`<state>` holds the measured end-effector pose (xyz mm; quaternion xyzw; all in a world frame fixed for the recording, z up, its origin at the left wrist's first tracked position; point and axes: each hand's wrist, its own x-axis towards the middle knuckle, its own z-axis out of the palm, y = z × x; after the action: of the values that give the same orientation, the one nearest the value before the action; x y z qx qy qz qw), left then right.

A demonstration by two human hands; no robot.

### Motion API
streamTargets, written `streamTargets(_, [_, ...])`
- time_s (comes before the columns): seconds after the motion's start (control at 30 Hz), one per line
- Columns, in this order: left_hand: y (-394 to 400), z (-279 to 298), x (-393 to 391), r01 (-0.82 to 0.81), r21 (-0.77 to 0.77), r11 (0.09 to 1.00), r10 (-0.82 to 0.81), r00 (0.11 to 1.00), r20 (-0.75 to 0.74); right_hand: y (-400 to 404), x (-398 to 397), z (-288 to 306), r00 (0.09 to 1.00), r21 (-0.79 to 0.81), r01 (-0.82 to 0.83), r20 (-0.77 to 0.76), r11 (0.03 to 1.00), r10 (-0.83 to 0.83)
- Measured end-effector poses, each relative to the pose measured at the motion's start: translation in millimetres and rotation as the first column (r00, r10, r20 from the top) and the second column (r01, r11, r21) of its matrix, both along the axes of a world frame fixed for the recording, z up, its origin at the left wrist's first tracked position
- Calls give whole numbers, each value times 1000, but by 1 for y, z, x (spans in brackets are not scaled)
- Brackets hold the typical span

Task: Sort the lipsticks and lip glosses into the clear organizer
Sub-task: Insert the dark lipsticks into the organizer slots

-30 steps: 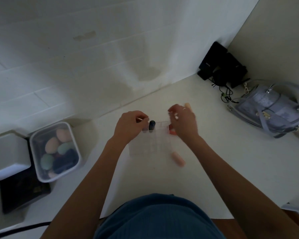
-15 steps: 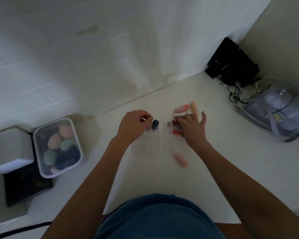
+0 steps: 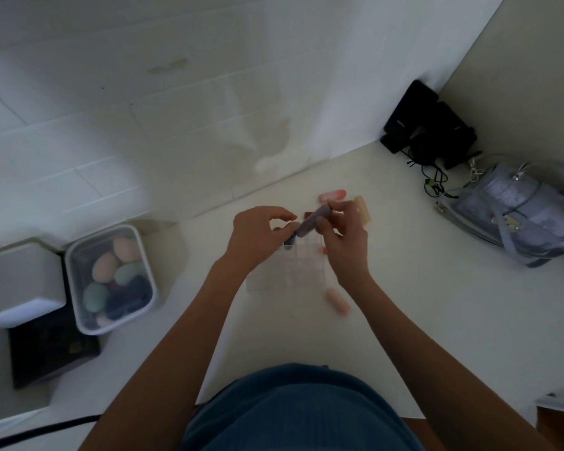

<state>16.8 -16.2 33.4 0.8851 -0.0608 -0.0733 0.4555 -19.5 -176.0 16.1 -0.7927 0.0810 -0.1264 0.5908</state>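
Observation:
A clear gridded organizer [image 3: 293, 271] stands on the white table between my hands. A dark blue-capped tube [image 3: 288, 244] sits upright in its far left cell. My right hand [image 3: 344, 242] pinches a mauve lip gloss tube [image 3: 311, 221], tilted, its lower end over the organizer's far row. My left hand [image 3: 258, 237] is at the organizer's far left corner, its fingers curled by the dark tube and the gloss tip. Loose on the table lie a pink tube [image 3: 332, 195], a peach tube [image 3: 363, 208], a red one [image 3: 322, 250] partly hidden, and a peach tube [image 3: 337, 299].
A lidded clear box of coloured sponges [image 3: 109, 278] stands at the left beside a white box [image 3: 17, 284] and a dark book [image 3: 49, 349]. A grey handbag [image 3: 518, 213] and black devices with cables [image 3: 427, 128] sit at the far right. The tiled wall is close behind.
My right hand picked the mauve gloss tube up from the table behind the organizer and brought it left over the organizer's far row. My left hand stayed at the far left corner.

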Motion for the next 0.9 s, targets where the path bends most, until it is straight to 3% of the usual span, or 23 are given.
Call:
streamTargets(0.17, [1,-1,-2,95,42,995,-97,994,58,12,4,8,993,404,30,-115,914,18])
streamTargets(0.23, [1,-2,-1,103,21,994,-104,992,76,14,6,10,988,487,31,-148,873,48])
streamTargets(0.3, [1,-1,-1,84,-24,996,-81,991,102,14,6,8,989,348,-14,-135,937,65])
streamTargets(0.4, [2,2,0,53,-111,992,-40,993,112,9,4,4,991,-34,-125,-45,992,123])
streamTargets(0.47, [1,4,1,50,-151,987,-36,995,91,7,3,3,983,-175,-182,-11,968,183])
streamTargets(0.6, [-2,6,2,80,-203,976,-67,995,68,1,10,0,990,-531,-127,-14,838,141])
streamTargets(0.73, [-7,7,4,82,-231,970,-62,994,94,4,11,3,975,-325,-220,-49,920,216])
streamTargets(0.9, [-5,6,9,35,-152,988,-18,993,115,2,7,0,981,-74,-190,-59,979,186])
